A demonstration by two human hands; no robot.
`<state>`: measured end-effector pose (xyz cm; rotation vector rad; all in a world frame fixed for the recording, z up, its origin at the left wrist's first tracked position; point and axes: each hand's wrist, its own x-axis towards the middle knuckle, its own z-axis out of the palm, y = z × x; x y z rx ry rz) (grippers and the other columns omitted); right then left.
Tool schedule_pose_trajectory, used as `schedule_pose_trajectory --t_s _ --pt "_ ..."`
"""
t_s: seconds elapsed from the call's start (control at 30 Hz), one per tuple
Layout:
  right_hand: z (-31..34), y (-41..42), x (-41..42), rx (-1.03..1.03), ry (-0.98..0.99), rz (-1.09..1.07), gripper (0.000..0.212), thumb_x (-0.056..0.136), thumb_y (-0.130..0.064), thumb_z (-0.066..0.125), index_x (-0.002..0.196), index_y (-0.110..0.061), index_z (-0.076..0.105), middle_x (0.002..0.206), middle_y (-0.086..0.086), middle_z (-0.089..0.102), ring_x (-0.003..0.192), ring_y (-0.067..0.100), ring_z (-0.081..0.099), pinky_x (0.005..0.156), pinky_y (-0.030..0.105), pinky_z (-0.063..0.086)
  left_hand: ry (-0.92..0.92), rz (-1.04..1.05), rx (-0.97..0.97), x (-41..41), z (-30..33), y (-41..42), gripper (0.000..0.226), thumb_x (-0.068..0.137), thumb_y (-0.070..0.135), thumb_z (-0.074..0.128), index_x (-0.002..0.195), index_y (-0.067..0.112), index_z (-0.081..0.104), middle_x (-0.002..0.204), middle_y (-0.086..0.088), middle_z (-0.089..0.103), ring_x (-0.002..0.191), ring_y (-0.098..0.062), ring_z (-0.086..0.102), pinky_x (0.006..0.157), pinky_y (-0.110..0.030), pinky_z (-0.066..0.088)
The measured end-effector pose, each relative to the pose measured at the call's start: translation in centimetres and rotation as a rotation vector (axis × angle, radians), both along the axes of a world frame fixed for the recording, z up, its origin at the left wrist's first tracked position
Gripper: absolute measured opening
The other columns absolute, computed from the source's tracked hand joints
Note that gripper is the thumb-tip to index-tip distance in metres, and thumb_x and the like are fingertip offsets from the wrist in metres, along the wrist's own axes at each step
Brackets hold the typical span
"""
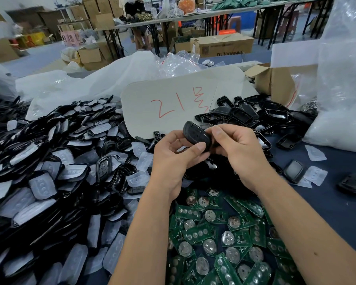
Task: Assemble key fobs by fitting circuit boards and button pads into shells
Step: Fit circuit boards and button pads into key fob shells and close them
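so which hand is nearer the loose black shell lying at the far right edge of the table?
Right. The right hand is closer to that loose black shell, though well apart from it, gripping the key fob. The left hand holds the fob from the farther side.

A table (337, 204) covered in dark blue cloth carried the work. A large heap of black shells and translucent button pads (49, 171) lay across its left side. Green circuit boards (224, 233) with round battery clips were piled near the front edge. Behind lay a grey card (173, 99) marked in red, beside another pile of black shells (255, 114).
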<state>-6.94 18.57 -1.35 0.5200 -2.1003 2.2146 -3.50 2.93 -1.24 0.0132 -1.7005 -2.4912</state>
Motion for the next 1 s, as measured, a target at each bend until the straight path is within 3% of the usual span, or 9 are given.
schedule_pose_trajectory --t_s 0.3,0.43,0.57,0.67,0.83,1.0 --pt "-0.13 -0.09 -0.09 -0.004 0.011 0.017 0.037 0.107 -0.024 0.056 0.079 -0.02 0.08 0.068 -0.01 0.066 0.066 0.006 0.059 0.064 0.023 0.054 -0.006 -0.049 0.078 0.14 0.25 0.03 0.036 0.074 -0.002 0.081 0.105 -0.004 0.063 0.107 -0.028 0.066 0.088 -0.03 0.076 0.076 -0.031 0.063" --pt "-0.15 0.03 -0.16 0.055 0.036 -0.04 0.044 0.106 -0.031 0.059 0.073 -0.001 0.065 0.061 0.005 0.049 0.058 0.017 0.047 0.057 0.023 0.042 -0.001 -0.068 0.076 0.11 0.19 0.04 0.042 0.068 0.004 0.083 0.105 -0.005 0.064 0.102 -0.026 0.067 0.088 -0.029 0.075 0.076 -0.032 0.063" --pt "0.16 -0.05 0.07 0.043 0.035 -0.021 0.043 0.104 -0.032 0.062 0.062 -0.025 0.069 0.056 -0.004 0.048 0.055 0.018 0.041 0.052 0.022 0.038 0.012 -0.084 0.073 0.03 0.15 -0.03 0.041 0.068 0.006 0.084 0.102 -0.003 0.065 0.09 -0.016 0.07 0.085 -0.026 0.075 0.075 -0.031 0.063" --pt "0.2 -0.04 0.18 0.018 0.025 -0.004 0.037 0.101 -0.036 0.066 0.066 -0.027 0.073 0.055 -0.009 0.049 0.056 0.022 0.038 0.052 0.027 0.036 0.016 -0.094 0.076 0.0 0.16 -0.06 0.041 0.068 0.007 0.085 0.102 -0.003 0.066 0.087 -0.014 0.071 0.084 -0.026 0.075 0.075 -0.031 0.063" --pt "-0.18 0.19 -0.11 0.003 -0.006 0.008 0.043 0.099 -0.039 0.07 0.064 -0.015 0.064 0.058 0.005 0.035 0.056 0.027 0.029 0.052 0.044 0.026 0.025 -0.103 0.063 0.08 0.25 0.01 0.04 0.068 0.008 0.086 0.101 -0.001 0.067 0.086 -0.013 0.07 0.083 -0.024 0.074 0.075 -0.03 0.062" --pt "-0.26 0.39 -0.31 -0.032 -0.037 0.04 0.046 0.092 -0.045 0.073 0.058 -0.017 0.06 0.056 0.0 0.034 0.054 0.023 0.026 0.054 0.045 0.022 0.028 -0.116 0.071 0.12 0.27 0.12 0.04 0.068 0.006 0.085 0.102 -0.003 0.066 0.087 -0.014 0.07 0.084 -0.026 0.075 0.076 -0.031 0.063"
